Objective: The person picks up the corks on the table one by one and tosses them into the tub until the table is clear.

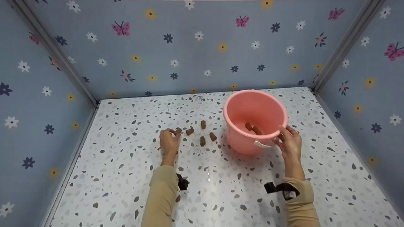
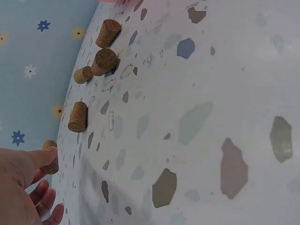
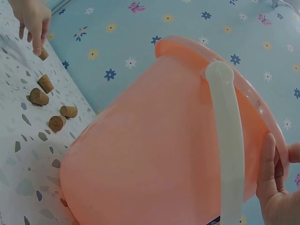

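Observation:
My left hand (image 1: 169,143) pinches a cork (image 2: 50,165) between thumb and fingers, at the left end of a loose group of corks. Several more brown corks lie on the speckled table, among them one cork (image 1: 189,131) nearest that hand and another cork (image 1: 213,136) closer to the bucket. With thumb and fingers on either side of its rim, my right hand (image 1: 290,143) holds a pink bucket (image 1: 241,143) at its right side. Two corks (image 1: 256,130) show at the bottom inside. The bucket's white handle (image 3: 227,126) hangs down on the near side.
Blue panels (image 1: 195,47) printed with flowers and butterflies enclose the white speckled table (image 1: 120,176) at the back and both sides. Grey metal frame bars (image 1: 344,44) run up the corners. Black straps with small devices (image 1: 183,182) sit on both wrists.

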`<state>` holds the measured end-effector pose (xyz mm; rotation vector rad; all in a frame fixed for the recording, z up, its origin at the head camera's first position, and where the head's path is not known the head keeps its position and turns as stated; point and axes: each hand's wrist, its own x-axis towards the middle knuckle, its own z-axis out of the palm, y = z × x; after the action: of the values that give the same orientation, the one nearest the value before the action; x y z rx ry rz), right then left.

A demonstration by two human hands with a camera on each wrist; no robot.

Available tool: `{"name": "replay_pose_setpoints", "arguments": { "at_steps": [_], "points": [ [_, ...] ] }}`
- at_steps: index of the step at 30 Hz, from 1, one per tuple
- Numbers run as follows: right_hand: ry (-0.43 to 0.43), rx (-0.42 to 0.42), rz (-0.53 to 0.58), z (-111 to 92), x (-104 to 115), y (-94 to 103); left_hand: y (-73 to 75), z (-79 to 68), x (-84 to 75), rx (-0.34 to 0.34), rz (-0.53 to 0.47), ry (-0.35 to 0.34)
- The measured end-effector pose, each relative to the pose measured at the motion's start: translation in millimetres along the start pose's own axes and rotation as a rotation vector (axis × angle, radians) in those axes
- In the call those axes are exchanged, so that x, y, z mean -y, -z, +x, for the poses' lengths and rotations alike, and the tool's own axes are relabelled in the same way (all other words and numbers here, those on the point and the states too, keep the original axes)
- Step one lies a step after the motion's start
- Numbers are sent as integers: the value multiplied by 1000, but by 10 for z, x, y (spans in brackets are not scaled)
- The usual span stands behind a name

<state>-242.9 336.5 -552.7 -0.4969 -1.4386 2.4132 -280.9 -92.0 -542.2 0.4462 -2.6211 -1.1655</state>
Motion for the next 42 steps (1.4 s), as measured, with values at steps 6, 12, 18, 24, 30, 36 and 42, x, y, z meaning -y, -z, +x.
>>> {"name": "replay_pose_setpoints", "arguments": {
  "at_steps": [6, 12, 18, 24, 30, 36, 42],
  "points": [
    [61, -39, -20, 317, -304, 200, 20, -4, -165, -47, -27, -69],
    [75, -44, -12, 330, -318, 201, 37, -17, -313, -62, -77, -106],
    [83, -39, -12, 357, -331, 224, 56, -40, -467, -57, -70, -149],
    [92, -25, -1, 380, -345, 238, 84, -93, -621, -55, -94, -209],
    [87, -35, -19, 384, -356, 240, 118, -143, -802, -33, -123, -260],
    [85, -58, -41, 382, -368, 233, 157, -212, -963, -22, -150, -330],
    [92, -43, -20, 386, -380, 231, 183, -282, -1091, -11, -189, -392]
  ]
}}
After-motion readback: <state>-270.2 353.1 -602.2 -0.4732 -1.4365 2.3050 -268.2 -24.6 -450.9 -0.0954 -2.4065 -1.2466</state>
